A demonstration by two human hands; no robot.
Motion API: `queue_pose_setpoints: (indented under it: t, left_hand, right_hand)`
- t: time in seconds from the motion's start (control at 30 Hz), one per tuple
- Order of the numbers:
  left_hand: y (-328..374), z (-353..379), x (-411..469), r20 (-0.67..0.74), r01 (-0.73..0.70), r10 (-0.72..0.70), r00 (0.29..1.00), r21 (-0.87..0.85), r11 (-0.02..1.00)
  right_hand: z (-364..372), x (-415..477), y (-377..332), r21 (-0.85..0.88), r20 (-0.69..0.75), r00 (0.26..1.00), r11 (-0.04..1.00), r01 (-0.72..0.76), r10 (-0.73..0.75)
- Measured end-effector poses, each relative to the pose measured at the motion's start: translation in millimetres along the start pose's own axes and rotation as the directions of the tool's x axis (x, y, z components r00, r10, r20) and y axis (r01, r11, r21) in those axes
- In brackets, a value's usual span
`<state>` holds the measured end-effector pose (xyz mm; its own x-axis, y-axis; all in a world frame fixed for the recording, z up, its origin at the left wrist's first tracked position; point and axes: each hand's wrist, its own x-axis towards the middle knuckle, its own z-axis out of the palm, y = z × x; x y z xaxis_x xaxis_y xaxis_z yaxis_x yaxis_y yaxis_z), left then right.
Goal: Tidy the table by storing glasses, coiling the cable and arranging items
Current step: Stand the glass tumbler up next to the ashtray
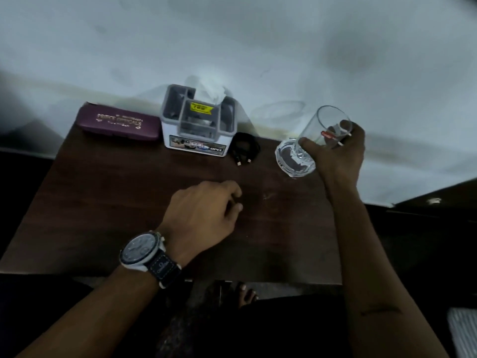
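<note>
My right hand [338, 151] grips a clear drinking glass [327, 125], tilted, above the table's far right corner. Just left of it sits a thick glass ashtray [291, 157] on the dark wooden table [129, 202]. A coiled black cable [244, 148] lies beside a white and grey organiser box [198, 125] with tissue sticking out of it. A closed maroon glasses case [118, 124] rests at the far left, next to the box. My left hand [204, 215], wearing a wristwatch, rests on the table's middle with fingers curled and nothing visible in it.
A pale wall rises right behind the table's far edge. The floor around the table is dark. My foot [246, 293] shows below the table's near edge.
</note>
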<state>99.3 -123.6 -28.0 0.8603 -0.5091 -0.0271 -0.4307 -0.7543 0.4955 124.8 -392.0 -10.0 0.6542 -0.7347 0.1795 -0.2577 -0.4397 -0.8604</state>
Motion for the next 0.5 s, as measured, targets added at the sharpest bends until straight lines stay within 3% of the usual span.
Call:
queue_pose_setpoints:
  t: [0.5]
  left_hand:
    - [11.3, 8.7, 6.3, 0.057, 0.014, -0.015, 0.998, 0.008, 1.000]
  right_hand:
    - [9.3, 6.9, 21.7, 0.017, 0.137, 0.990, 0.999, 0.027, -0.029]
